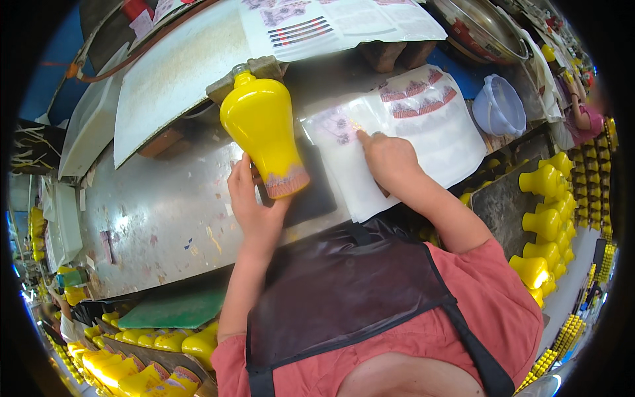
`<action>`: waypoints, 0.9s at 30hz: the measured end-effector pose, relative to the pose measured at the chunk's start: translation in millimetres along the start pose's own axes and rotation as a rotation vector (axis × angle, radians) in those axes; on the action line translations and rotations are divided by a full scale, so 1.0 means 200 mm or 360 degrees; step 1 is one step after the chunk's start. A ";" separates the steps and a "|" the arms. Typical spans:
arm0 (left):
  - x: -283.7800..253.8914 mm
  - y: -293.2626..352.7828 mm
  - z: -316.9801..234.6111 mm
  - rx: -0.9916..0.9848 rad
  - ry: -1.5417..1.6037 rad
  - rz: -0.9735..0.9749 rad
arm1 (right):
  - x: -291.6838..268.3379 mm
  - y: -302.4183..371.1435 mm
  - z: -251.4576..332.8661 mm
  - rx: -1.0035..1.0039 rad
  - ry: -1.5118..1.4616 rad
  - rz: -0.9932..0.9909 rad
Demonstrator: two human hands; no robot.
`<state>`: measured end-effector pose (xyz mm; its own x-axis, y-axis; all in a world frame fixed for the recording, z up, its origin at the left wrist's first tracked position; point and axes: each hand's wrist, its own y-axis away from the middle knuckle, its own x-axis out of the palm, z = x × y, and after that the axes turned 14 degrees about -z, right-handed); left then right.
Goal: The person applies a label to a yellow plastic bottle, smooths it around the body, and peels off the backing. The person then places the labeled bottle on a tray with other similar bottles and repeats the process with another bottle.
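Note:
A glossy yellow vase [258,122] leans away from me over the metal worktable, with a patterned purple and red band round its foot. My left hand [254,202] is closed on the vase near its foot; some fingers are hidden behind it. The vase's neck lies at a brownish block [268,68]. My right hand [391,162] rests on white decal sheets [350,172], its index finger stretched out and touching the sheet beside a purple floral print [333,126]. Its other fingers are partly hidden underneath. Farther along the sheets, curved red decal bands [423,104] show.
A pale board [178,73] and more printed sheets [344,30] sit raised at the back. To the right are a lilac bucket [497,109] and a metal basin [486,26]. Yellow vases [542,225] stand at right; others [126,370] lie at lower left. Another person [585,122] works far right.

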<state>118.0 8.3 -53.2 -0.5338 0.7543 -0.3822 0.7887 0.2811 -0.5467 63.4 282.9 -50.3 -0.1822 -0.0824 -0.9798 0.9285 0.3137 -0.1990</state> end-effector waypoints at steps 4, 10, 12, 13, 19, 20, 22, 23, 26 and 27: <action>0.01 0.01 0.02 0.0027 -0.0044 -0.0004 | -0.02 -0.11 -0.05 0.0062 0.0001 0.0021; 0.02 0.02 0.05 0.0084 0.0003 -0.0028 | 0.07 -0.28 0.15 -0.0035 -0.0179 0.0015; 0.02 0.02 0.05 0.0078 0.0033 -0.0040 | 0.07 -0.30 0.18 -0.0071 -0.0173 0.0064; 0.02 0.02 0.05 0.0067 0.0045 -0.0038 | 0.07 -0.29 0.18 -0.0096 -0.0182 0.0082; 0.01 0.01 0.06 0.0086 0.0049 -0.0033 | -0.02 -0.16 0.12 -0.0029 -0.0144 0.0274; 0.01 0.01 0.06 0.0080 0.0044 -0.0026 | -0.02 -0.13 0.11 0.0036 -0.0162 0.0187; 0.01 0.01 0.05 0.0056 0.0037 -0.0021 | -0.04 -0.07 0.10 0.0209 -0.0186 0.0120; 0.01 0.01 0.05 0.0040 0.0036 -0.0015 | -0.04 -0.05 0.10 0.0187 -0.0172 0.0131; 0.02 0.01 0.04 0.0071 0.0091 -0.0045 | -0.04 -0.02 0.08 0.0166 -0.0157 0.0159; 0.02 0.01 0.04 0.0070 0.0092 -0.0042 | -0.04 -0.03 0.08 0.0163 -0.0154 0.0141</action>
<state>115.3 6.9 -61.6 -0.5347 0.7804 -0.3242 0.7598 0.2760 -0.5887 65.5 266.3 -41.1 -0.0705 -0.1509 -0.9860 0.9686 0.2259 -0.1039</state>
